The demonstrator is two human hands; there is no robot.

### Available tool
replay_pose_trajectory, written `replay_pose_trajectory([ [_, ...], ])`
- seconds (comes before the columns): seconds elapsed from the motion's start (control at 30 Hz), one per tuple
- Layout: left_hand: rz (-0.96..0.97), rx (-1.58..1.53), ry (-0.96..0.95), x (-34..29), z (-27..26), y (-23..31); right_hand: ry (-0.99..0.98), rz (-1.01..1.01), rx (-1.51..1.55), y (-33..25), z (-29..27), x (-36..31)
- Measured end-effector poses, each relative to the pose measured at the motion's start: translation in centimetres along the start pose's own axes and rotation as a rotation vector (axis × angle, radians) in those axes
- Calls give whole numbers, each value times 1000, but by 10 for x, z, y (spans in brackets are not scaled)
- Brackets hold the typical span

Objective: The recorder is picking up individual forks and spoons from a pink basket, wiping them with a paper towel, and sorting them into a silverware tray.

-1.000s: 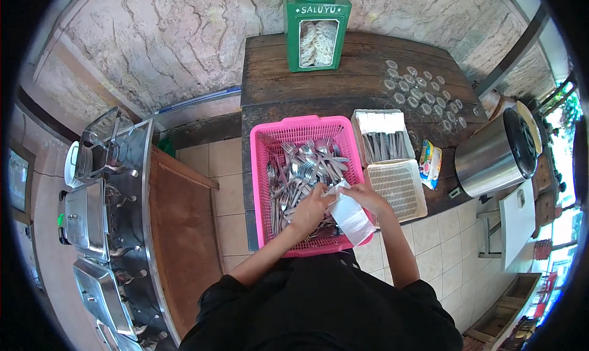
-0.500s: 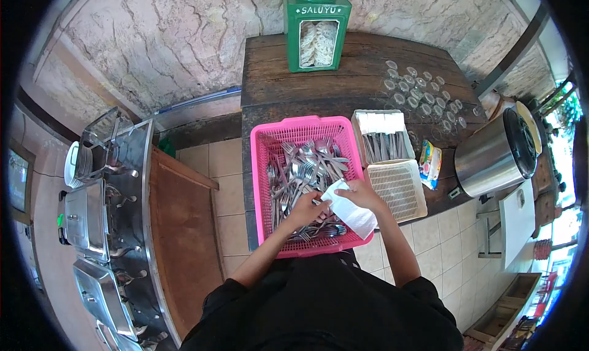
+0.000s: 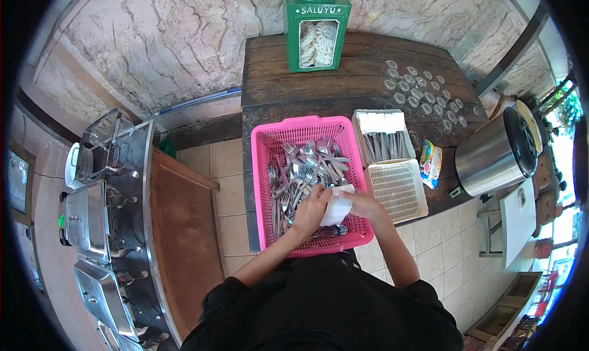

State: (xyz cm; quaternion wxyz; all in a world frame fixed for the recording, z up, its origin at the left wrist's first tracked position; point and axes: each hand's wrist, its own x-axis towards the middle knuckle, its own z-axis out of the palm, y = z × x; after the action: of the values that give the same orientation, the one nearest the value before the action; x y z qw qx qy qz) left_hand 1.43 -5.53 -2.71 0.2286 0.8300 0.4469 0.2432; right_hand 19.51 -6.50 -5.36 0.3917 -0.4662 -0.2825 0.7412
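Note:
A pink plastic basket [image 3: 257,198] full of loose metal forks and spoons [image 3: 300,167] lies in front of me at the table's near edge. Over its near right part, my right hand [image 3: 363,205] is closed on a white paper napkin [image 3: 336,211], which hangs folded between both hands. My left hand [image 3: 311,210] is closed at the napkin's left edge, its fingertips bent together. Whatever its fingers grip is hidden by the hand and the napkin. Below the napkin, several spoon heads [image 3: 331,231] show near the basket's front wall.
Right of the basket stand a tray of upright cutlery and napkins [image 3: 385,144], an empty beige slotted basket [image 3: 397,191] and a colourful packet [image 3: 431,164]. Behind are upturned glasses [image 3: 423,96], a steel pot [image 3: 491,158] and a green tin [image 3: 316,32]. Chafing dishes [image 3: 86,219] line the left counter.
The napkin has been drawn in and folded closer between the hands. My left hand moved slightly up and right; my right hand turned and shifted slightly right and down.

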Motion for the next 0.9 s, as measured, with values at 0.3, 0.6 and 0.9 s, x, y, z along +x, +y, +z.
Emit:
replay_pose_trajectory([
  [0.3, -44, -721, -175, 0, -10, -22, 37, 97, 23, -15, 3, -9],
  [0.6, -399, -1082, -384, -2, -1, -34, -44, 99, -549, -40, 10, -6],
  [0.9, -22, -563, 0, -3, -20, -24, -34, 72, -549, -20, 9, -7],
])
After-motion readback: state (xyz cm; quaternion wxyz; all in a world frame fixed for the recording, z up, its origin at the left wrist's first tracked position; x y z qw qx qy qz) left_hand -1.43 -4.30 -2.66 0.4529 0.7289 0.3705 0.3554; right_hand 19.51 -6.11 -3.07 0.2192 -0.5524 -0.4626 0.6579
